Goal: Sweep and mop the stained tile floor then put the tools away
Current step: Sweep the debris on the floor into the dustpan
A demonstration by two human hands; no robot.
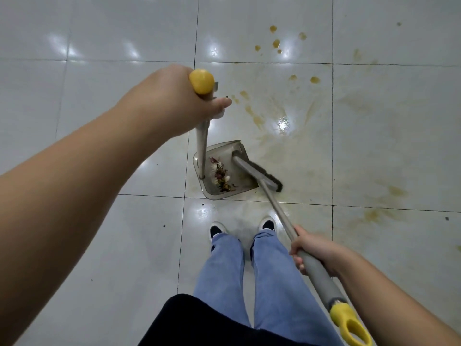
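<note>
- the left hand (184, 101) is wrapped round the top of the dustpan handle (202, 136), fingers curled tight on it just under its yellow cap (201, 81); the handle stands nearly upright.
- the dustpan (219, 171) sits on the tile floor (99, 71) just ahead of the person's shoes (218, 229), its open mouth facing right toward the stains.
- inside the pan lies a small pile of debris (220, 174), dried petals and whitish bits.
- the right hand (315, 250) grips the grey sleeve of the broom handle (316, 268), fingers closed round it; the yellow loop end (350, 323) points back toward the person.
- the broom head (259, 174) rests at the mouth of the pan, its dark bristles touching the floor along the pan's right edge.
- brown stains (277, 43) spot and smear the tiles ahead and to the right of the pan, some as round drops, some as wiped streaks.
- a few dark specks lie on the tiles at lower left.
- the person wears blue jeans (269, 283) and a dark top.
</note>
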